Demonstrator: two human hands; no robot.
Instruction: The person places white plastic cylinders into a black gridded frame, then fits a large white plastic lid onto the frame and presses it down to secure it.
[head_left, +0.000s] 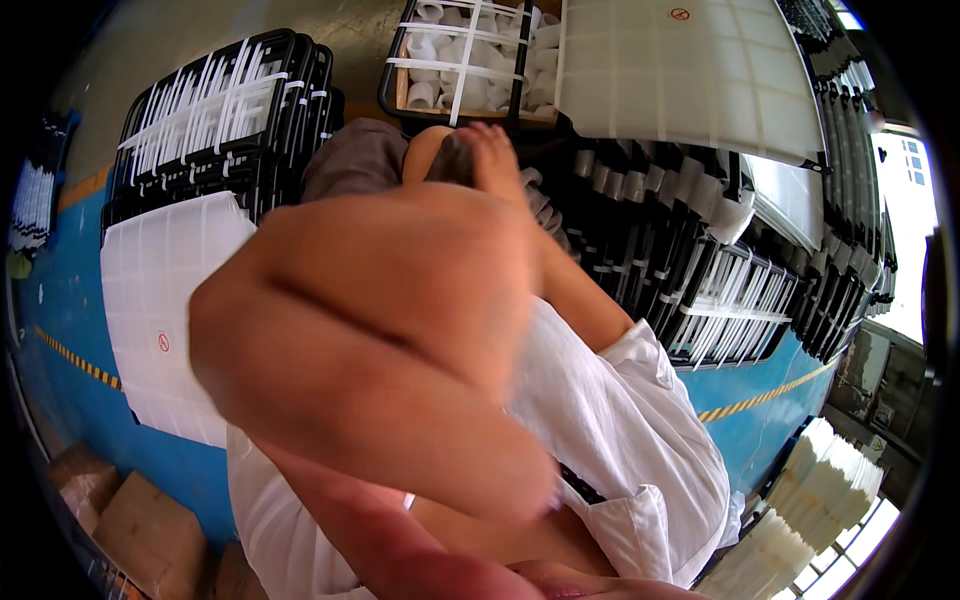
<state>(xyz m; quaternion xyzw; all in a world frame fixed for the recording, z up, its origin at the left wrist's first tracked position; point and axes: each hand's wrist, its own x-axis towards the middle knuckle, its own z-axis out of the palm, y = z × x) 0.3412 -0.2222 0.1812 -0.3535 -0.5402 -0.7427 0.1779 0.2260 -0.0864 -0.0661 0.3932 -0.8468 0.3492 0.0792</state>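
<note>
- Your left hand (380, 310) is blurred close to the lens, fingers seemingly curled; you can't tell whether it grips anything. Your right hand (492, 158) reaches down by your knee, fingers loosely extended; whether it holds anything is unclear.
- The open carton (403, 88) sits just beyond your right hand, at the top middle, inside a black frame.
- Expect a bulky, fairly stiff load; take it by the black bars on opposite sides, rather than by the white straps (457, 70), which could cut or slip.
- The white rolls (424, 48) filling it look hollow, light and smooth; they probably squash easily.
- To its right stands a pale panel (690, 70), likely slick and flexible; support its edges.
- Cardboard boxes (150, 520) lie lower left, contents not visible.
</note>
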